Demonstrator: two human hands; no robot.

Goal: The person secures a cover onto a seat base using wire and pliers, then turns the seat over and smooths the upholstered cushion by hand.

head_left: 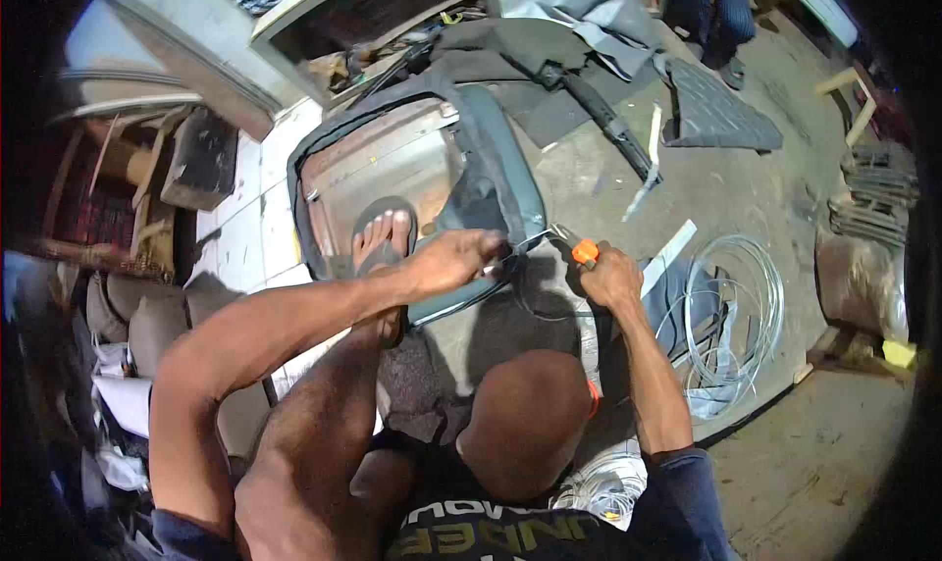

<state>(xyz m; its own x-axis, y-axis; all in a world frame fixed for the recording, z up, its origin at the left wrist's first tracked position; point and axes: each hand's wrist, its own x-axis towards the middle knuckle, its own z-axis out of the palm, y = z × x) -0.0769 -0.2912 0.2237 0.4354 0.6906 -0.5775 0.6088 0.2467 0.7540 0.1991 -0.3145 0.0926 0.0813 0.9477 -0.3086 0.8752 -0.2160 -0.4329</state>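
Observation:
My right hand (pixel 610 277) is closed round orange-handled pliers (pixel 585 252), whose metal jaws point up and left. My left hand (pixel 453 264) is closed at the near right edge of a padded seat part (pixel 522 174) with a grey-green cover. What its fingers pinch is too small to make out. A thin strand shows between this hand and the plier jaws. Below, a dark thin loop (pixel 535 313) hangs. The seat part lies underside up, showing a pale, worn panel (pixel 363 174). My sandalled foot (pixel 385 235) rests on it.
A coil of wire (pixel 738 306) lies on the right over dark scraps. Beyond the seat part are a black bar (pixel 603 110), a quilted dark piece (pixel 721 110) and grey sheeting (pixel 589 17). Another person (pixel 711 12) is at the back right. Brown cushions (pixel 157 321) stand left.

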